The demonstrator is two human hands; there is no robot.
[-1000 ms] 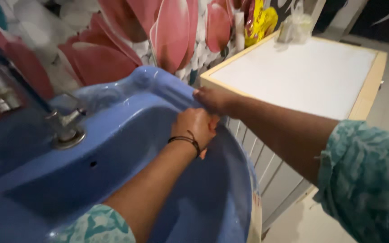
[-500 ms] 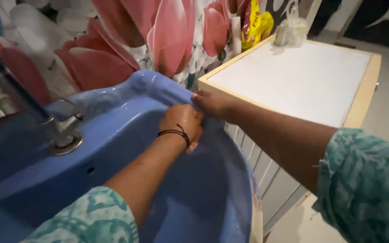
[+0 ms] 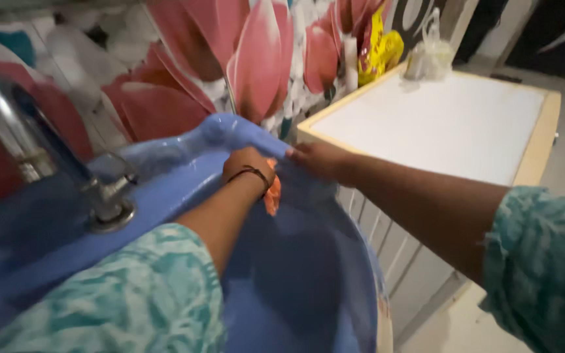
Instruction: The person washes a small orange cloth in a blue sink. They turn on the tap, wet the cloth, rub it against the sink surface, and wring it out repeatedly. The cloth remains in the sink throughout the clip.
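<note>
A blue wash basin [image 3: 184,140] fills the lower left of the head view. My left hand [image 3: 250,167], with a black cord bracelet at the wrist, is pressed against the inner wall of the basin near its right rim, closed on a small orange scrubber [image 3: 272,194]. My right hand [image 3: 318,161] rests on the basin's right rim, fingers gripping the edge just beside my left hand. Both arms wear teal patterned sleeves.
A chrome tap [image 3: 31,147] stands at the basin's left back. Behind is a wall with large pink flower print [image 3: 256,59]. To the right stands a white-topped cabinet with a wooden edge [image 3: 534,153]; a yellow packet [image 3: 377,46] and a clear bag [image 3: 429,55] sit at its far corner.
My left hand has slid up and back along the basin wall toward the rim, and the orange scrubber now shows beneath it. My right hand has stayed on the rim.
</note>
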